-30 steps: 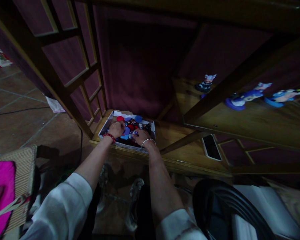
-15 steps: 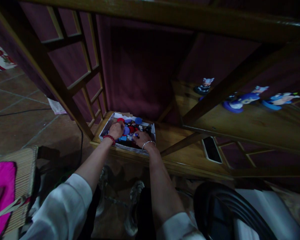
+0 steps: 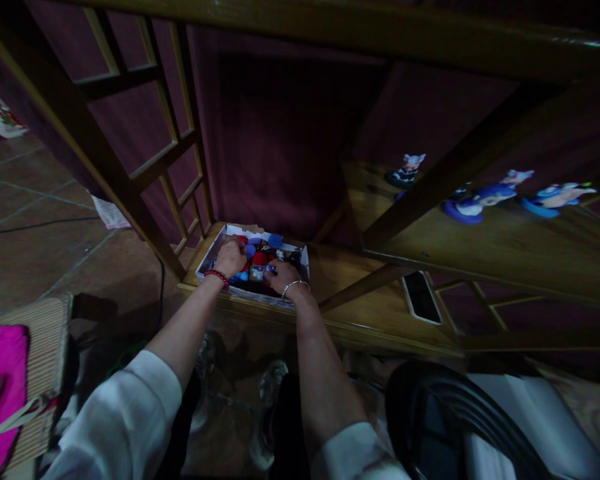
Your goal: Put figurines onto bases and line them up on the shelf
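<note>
A shallow white cardboard box (image 3: 212,255) filled with small figurines on coloured round bases rests on the low wooden shelf. Both of my hands reach into it. My left hand (image 3: 229,258), with a red bead bracelet, has its fingers closed at the edge of a purple round base (image 3: 250,251). On the box's right side, my right hand (image 3: 284,275) wears a silvery bracelet and bends its fingers against a small white-and-blue figurine (image 3: 269,269). Its fingertips are partly hidden. A red round piece (image 3: 259,258) and a blue base (image 3: 275,241) lie among the others.
Several figurines, one with a purple base (image 3: 464,212), occupy the raised shelf (image 3: 430,250) at right. A phone (image 3: 422,297) lies on the lower shelf. Wooden posts and a lattice (image 3: 163,160) frame the space. A black chair-like object (image 3: 425,413) stands at lower right.
The purple base at my left fingers has shifted slightly toward the back of the box, uncovering more of the red piece. My right hand stays nearly in place. The view has shifted a little.
</note>
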{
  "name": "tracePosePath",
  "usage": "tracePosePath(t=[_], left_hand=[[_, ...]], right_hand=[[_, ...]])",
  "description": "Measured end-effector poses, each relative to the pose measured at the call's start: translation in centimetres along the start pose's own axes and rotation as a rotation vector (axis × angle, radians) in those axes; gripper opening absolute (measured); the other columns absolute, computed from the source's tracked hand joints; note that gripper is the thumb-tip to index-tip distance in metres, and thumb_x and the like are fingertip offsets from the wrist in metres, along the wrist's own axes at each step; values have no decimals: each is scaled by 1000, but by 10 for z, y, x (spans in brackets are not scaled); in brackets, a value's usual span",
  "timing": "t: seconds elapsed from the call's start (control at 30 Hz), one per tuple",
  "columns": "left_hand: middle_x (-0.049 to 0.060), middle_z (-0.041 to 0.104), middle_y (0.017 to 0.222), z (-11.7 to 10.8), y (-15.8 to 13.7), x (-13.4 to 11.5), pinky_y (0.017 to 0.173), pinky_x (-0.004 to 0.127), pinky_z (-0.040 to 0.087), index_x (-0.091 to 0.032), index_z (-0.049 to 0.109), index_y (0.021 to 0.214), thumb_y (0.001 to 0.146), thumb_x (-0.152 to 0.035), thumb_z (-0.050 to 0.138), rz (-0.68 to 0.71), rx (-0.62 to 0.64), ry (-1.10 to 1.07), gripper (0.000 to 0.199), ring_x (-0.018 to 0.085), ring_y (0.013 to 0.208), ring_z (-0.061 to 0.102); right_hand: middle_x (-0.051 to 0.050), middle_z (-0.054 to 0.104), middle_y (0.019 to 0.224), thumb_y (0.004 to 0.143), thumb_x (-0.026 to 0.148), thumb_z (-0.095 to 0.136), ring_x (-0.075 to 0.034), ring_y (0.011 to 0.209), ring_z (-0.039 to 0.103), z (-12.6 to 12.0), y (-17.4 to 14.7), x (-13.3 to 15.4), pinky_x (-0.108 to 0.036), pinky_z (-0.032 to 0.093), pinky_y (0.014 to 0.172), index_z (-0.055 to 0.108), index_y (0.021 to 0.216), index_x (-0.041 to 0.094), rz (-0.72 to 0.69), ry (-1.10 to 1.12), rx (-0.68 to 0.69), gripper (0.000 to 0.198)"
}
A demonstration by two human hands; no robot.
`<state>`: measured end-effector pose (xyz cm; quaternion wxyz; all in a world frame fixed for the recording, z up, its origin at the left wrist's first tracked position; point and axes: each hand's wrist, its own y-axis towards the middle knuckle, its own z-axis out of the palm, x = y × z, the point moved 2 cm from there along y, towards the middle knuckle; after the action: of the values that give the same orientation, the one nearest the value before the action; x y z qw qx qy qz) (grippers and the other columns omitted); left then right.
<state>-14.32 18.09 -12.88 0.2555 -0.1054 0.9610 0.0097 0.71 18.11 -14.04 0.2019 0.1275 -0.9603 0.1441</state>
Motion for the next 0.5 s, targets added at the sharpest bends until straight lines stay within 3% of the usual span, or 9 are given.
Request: tracePosePath(t=[0.5], left_hand=[[5,64,91,13,-1,-5,80,23,41,-17,60,97,71,-14,44,136,122,-68,30,15,85,58]], right_hand=[[-8,60,104,76,26,47,-18,98,53,-4,-4,1,-25,39,81,54,104,19,17,-4,3,30]])
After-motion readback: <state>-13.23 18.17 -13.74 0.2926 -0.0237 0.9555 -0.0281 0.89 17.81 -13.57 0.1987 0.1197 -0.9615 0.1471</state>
